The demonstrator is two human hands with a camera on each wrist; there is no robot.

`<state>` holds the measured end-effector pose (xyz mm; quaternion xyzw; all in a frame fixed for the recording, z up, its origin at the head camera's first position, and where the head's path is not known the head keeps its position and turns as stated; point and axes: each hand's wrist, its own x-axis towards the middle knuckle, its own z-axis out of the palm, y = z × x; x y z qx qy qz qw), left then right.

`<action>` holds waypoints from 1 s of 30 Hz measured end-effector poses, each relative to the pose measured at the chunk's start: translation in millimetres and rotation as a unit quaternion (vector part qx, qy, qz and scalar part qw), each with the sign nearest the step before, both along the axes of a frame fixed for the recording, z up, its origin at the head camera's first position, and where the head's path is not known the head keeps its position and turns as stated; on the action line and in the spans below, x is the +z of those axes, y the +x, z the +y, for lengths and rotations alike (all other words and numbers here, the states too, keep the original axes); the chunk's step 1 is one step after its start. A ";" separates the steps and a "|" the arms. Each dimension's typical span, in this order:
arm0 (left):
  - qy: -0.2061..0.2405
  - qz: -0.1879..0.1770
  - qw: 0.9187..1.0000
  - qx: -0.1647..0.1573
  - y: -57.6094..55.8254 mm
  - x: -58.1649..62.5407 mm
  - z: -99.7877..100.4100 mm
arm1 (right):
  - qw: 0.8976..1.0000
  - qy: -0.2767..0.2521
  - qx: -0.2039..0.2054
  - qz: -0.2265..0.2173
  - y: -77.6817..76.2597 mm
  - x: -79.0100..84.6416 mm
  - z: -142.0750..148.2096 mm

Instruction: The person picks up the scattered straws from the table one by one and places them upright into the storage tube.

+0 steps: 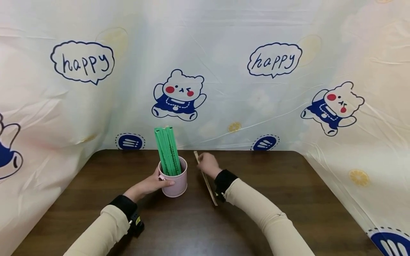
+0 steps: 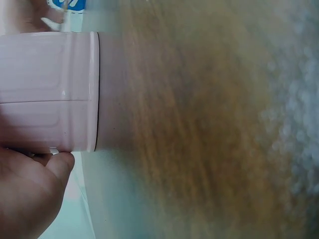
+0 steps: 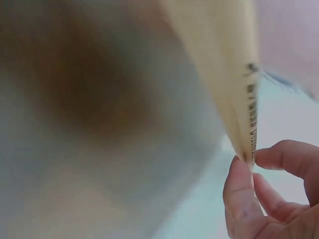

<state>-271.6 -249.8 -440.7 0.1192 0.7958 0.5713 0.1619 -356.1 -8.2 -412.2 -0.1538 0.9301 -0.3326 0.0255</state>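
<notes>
A small pink bucket (image 1: 174, 186) stands on the table, with several long green packets (image 1: 168, 151), printed in dark letters, leaning in it like paper-wrapped chopsticks. My left hand (image 1: 148, 186) grips the bucket from its left side, thumb across the front; the far fingers are partly hidden. In the left wrist view the bucket's wall (image 2: 45, 89) lies between the thumb and the other fingers. To the right of the bucket, my right hand (image 1: 209, 165) pinches the upper part of a long beige packet (image 1: 209, 188). Dark print runs along that packet in the right wrist view.
The brown wooden table (image 1: 179, 231) ends at a pale curtain (image 1: 224, 99) with printed bears and "happy" bubbles. Black bands with small cameras sit on both wrists, the left band (image 1: 125, 206) and the right band (image 1: 225, 179).
</notes>
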 end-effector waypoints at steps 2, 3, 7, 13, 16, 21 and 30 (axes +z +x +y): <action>-0.007 -0.001 1.000 0.003 -0.1 0.4 -1.1 | 0.999 -0.035 -0.007 0.006 -4.8 21.5 4.8; -0.008 -0.001 1.000 0.003 -0.4 0.7 -1.4 | 0.998 -0.055 -0.011 0.009 -7.2 33.6 6.3; -0.015 -0.005 1.000 0.005 0.1 2.2 -2.4 | 0.986 -0.163 -0.033 0.024 -9.3 90.6 2.9; -0.015 -0.004 1.000 0.004 -1.0 0.4 -1.5 | 0.953 -0.300 -0.008 0.047 3.4 154.0 -14.2; -0.009 0.005 1.000 0.000 -2.4 -2.7 -0.7 | 0.943 -0.324 0.024 0.076 11.1 158.0 -27.1; 0.000 0.009 1.000 0.000 -1.8 -5.0 -1.3 | 0.933 -0.324 0.076 0.138 23.4 126.3 -53.4; -0.009 0.002 1.000 -0.001 -0.1 -1.4 -0.5 | 0.962 -0.208 0.107 0.144 42.0 61.0 -72.6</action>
